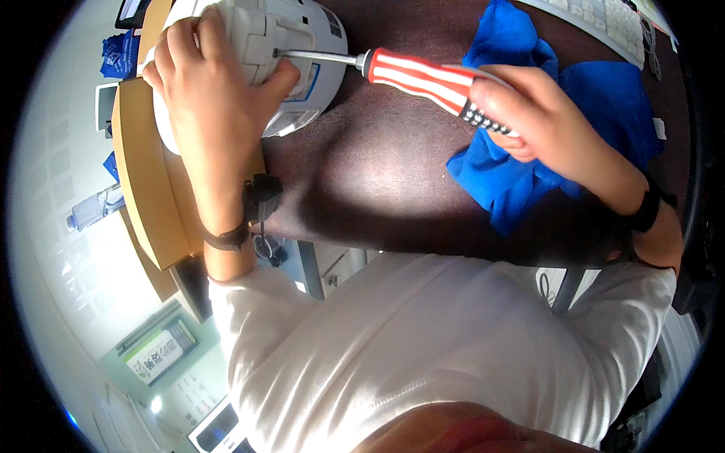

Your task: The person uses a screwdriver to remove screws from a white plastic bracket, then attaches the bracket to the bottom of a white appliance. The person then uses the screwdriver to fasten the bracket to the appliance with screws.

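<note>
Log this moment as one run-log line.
left hand: steadies white appliance | right hand: grips red-and-white screwdriver, tip at appliance | blue cloth on dark table

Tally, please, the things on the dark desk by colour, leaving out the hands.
White: 2, the round white plastic appliance and the white keyboard
Blue: 1, the crumpled blue cloth
Red-and-white: 1, the striped-handled screwdriver
Total: 4

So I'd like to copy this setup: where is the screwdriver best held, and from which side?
Grip the red-and-white striped handle of the screwdriver at its black end, from the right. It lies level, tip in the white appliance on the left, as the right hand holds it.
</note>
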The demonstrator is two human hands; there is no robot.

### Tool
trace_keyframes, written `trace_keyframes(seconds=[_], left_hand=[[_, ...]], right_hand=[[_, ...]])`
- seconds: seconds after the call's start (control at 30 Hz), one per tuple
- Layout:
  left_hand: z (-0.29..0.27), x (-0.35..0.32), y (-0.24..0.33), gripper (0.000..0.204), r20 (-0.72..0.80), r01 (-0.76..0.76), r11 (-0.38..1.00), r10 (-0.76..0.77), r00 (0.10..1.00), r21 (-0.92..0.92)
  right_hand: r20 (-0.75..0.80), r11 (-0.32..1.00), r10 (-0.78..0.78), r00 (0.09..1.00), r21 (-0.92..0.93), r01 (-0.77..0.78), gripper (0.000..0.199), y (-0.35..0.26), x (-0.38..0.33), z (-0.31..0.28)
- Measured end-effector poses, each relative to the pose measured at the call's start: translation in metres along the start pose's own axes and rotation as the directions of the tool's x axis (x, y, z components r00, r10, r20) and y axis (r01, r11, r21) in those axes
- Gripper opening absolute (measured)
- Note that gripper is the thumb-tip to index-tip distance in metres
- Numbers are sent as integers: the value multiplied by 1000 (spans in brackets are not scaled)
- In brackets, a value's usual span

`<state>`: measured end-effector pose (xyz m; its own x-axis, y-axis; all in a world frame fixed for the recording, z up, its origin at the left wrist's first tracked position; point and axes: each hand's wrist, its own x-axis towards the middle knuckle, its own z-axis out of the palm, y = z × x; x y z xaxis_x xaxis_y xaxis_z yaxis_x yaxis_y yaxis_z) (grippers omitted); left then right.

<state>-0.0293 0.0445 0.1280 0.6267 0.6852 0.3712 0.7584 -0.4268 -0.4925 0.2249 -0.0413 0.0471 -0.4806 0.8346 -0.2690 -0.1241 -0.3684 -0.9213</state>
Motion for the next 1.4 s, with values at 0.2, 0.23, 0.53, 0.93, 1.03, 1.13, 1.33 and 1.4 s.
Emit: trace_keyframes(seconds=[0.2,0.23,0.53,0.93,1.03,1.13,1.33,1.4], left_hand=[[-3,1,4,76,-24,4,1000,-4,1000,13],[-4,2,8,78,-37,18,999,-17,999,34],[-2,3,19,81,-143,14,1000,-16,990,-11],[11,-49,81,23,425,315,-591,-53,904,-743],[27,-41,85,42,414,321,-694,37,909,-644],[26,-34,96,50,349,225,-784,12,937,-579],[27,-30,105,37,341,110,-833,-98,935,-541],[29,-33,104,36,337,117,-832,-87,938,-542]], right_hand=[[253,847,192,948,446,-291,52,0,2,-7],[268,837,186,945,460,-296,52,-1,2,-7],[213,836,263,941,436,-333,54,-21,-7,0],[165,839,304,938,419,-346,52,-25,-8,0],[178,838,307,935,415,-354,52,-30,-8,-2],[192,821,318,928,434,-371,52,-30,-7,-2],[-38,960,120,992,258,-107,40,-28,-12,1],[-211,779,-497,842,-536,326,34,-23,-6,18]])
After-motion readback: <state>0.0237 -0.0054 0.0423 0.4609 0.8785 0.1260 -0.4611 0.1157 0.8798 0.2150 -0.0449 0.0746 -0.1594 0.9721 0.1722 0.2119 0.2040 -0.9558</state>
